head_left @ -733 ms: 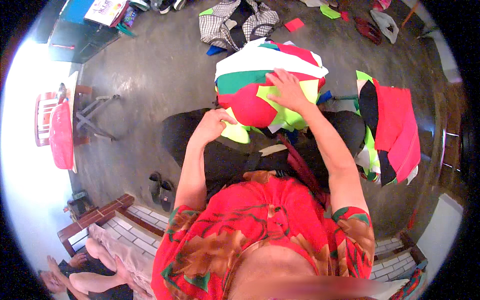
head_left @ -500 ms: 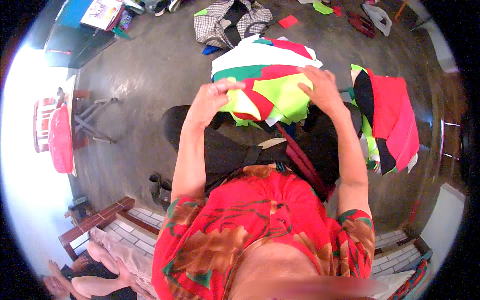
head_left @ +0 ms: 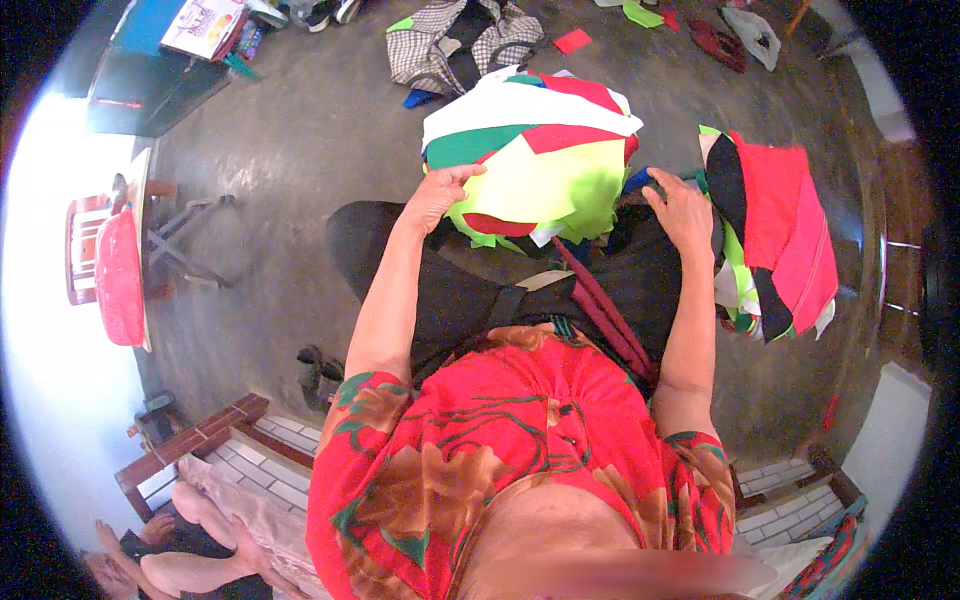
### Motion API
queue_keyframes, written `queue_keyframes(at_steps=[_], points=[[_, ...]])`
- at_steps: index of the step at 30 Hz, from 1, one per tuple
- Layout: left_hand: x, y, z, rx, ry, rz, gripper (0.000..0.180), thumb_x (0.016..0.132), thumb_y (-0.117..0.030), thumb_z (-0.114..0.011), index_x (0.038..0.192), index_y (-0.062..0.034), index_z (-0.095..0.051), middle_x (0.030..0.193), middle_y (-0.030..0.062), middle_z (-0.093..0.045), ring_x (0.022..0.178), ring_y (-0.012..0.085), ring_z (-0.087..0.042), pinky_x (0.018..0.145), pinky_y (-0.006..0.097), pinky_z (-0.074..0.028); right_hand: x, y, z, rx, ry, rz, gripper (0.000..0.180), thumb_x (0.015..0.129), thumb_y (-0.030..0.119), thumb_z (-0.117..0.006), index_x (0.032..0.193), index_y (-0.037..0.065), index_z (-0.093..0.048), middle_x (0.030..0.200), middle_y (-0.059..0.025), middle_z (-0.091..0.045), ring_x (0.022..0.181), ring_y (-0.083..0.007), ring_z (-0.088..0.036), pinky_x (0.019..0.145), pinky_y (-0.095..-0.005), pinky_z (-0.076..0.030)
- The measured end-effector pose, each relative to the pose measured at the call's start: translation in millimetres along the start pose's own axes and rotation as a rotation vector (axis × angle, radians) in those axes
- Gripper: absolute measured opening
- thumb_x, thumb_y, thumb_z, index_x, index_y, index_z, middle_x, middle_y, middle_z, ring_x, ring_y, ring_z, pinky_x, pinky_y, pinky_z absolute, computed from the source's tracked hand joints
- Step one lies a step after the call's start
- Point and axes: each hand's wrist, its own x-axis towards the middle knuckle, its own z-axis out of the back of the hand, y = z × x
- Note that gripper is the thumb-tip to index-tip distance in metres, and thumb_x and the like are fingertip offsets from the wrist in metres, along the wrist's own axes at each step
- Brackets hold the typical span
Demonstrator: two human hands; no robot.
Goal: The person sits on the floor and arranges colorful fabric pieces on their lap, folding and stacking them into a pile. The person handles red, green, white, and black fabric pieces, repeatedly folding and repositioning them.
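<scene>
In front of my crossed legs a rounded heap of cloth pieces point(head_left: 478, 148) in white, green, red and yellow-green bulges up. A pale yellow-green cloth piece point(head_left: 525, 185) lies flat over its near side. My left hand point(head_left: 435, 198) is at the heap's left edge, its index finger stretched out and resting on the yellow-green cloth. To the right of the heap, above my knee, my right hand point(head_left: 684, 212) has its fingers bent at a small blue cloth piece point(head_left: 637, 180), which sticks out from the fingertips. Part of that piece is hidden.
A second cloth pile point(head_left: 785, 225), red, black and green, lies on the floor to the right. A checked cloth point(head_left: 425, 50) and a red scrap point(head_left: 572, 41) lie beyond the heap. A pink tub point(head_left: 120, 280) stands left. Another person's legs point(head_left: 190, 565) show at lower left.
My right hand has left the heap and moved right, to the blue cloth piece. The yellow-green cloth now lies flatter, covering most of the red patch. My left hand has shifted slightly.
</scene>
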Motion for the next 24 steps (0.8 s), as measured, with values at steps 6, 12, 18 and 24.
queue_keyframes(at_steps=[6,12,18,24], points=[[9,31,7,0.026,-0.14,0.001,0.052,0.069,0.01,-0.048,0.118,0.0003,-0.059,0.11,0.0072,-0.064,0.099,0.0144,-0.059,0.091,0.025,-0.043,-2,-4,-2,-0.009,-0.016,-0.034,0.036,0.086,0.035,-0.059,0.116,0.016,-0.061,0.109,-0.0103,-0.065,0.09,-0.0316,-0.064,0.076,-0.042,-0.051],[19,61,17,0.168,-0.358,-0.101,0.052,0.069,0.01,-0.05,0.119,-0.0025,-0.057,0.097,0.0059,-0.066,0.088,0.0146,-0.061,0.081,0.028,-0.049,1,-2,-3,-0.003,-0.016,-0.035,0.033,0.086,0.032,-0.06,0.115,0.016,-0.062,0.109,-0.007,-0.066,0.092,-0.0284,-0.064,0.076,-0.0386,-0.051],[20,66,12,0.751,-0.723,-0.212,0.049,0.072,0.001,-0.059,0.119,-0.0123,-0.058,0.101,0.0104,-0.063,0.09,0.0247,-0.06,0.08,0.035,-0.049,3,0,-4,0.024,-0.023,-0.009,0.037,0.086,0.037,-0.058,0.116,0.016,-0.061,0.11,-0.0101,-0.065,0.094,-0.0311,-0.063,0.079,-0.0407,-0.051],[15,33,-30,1.034,-0.691,-0.633,0.045,0.07,-0.005,-0.065,0.114,-0.0113,-0.057,0.113,0.0124,-0.055,0.11,0.0318,-0.049,0.094,0.044,-0.039,-3,-1,2,-0.001,0.011,-0.078,0.039,0.086,0.039,-0.056,0.118,0.018,-0.06,0.113,-0.0082,-0.064,0.096,-0.0297,-0.064,0.082,-0.0407,-0.051]])
